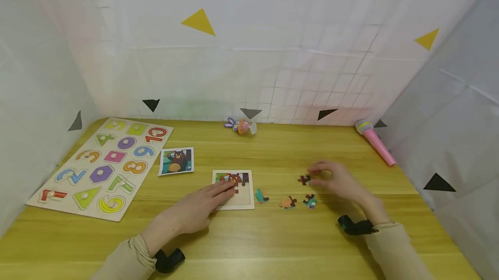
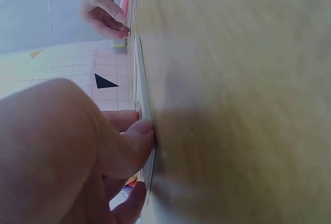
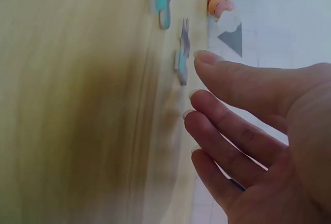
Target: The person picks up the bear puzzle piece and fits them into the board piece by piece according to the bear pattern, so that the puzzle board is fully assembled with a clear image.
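My left hand (image 1: pixel 199 206) rests on a small wooden puzzle board (image 1: pixel 244 206), its fingers stretched across the picture of a brown bear. In the left wrist view the thumb touches the edge of the board (image 2: pixel 146 89). Part of the board is covered by the fingers. My right hand (image 1: pixel 337 180) hovers by a dark brown puzzle piece (image 1: pixel 304 180), thumb and fingers spread apart around its right side. The right wrist view shows a gap between the fingertips and a puzzle piece (image 3: pixel 182 61). Nearby lie a teal piece (image 1: pixel 261 196), an orange piece (image 1: pixel 288 202) and a multicoloured piece (image 1: pixel 310 201).
A bear picture card (image 1: pixel 177 161) lies left of the puzzle board. Farther left is a wooden number and shape board (image 1: pixel 128 141). A small rabbit toy (image 1: pixel 242 126) lies at the back edge, and a pink toy microphone (image 1: pixel 378 143) at the back right.
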Available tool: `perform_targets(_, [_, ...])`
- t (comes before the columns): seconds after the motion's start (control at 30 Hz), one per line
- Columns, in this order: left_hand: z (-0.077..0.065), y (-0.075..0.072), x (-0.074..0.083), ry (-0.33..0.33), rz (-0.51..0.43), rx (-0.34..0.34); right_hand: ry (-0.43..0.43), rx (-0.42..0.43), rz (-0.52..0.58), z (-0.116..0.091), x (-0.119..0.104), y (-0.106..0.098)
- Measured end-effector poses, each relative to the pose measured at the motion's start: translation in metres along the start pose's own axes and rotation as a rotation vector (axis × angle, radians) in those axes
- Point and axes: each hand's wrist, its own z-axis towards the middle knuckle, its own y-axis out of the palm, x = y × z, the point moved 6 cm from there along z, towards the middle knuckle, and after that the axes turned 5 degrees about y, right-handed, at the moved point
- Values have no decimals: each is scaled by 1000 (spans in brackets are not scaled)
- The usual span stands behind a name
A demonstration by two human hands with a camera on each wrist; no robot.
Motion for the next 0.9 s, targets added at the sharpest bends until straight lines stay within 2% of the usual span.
perform_targets(0.47, [1,0,-1,-36,-24,10,46,-50,-26,1,8,5])
perform_targets(0.9, [1,0,-2,-24,-23,13,81,-26,-21,2,13,7])
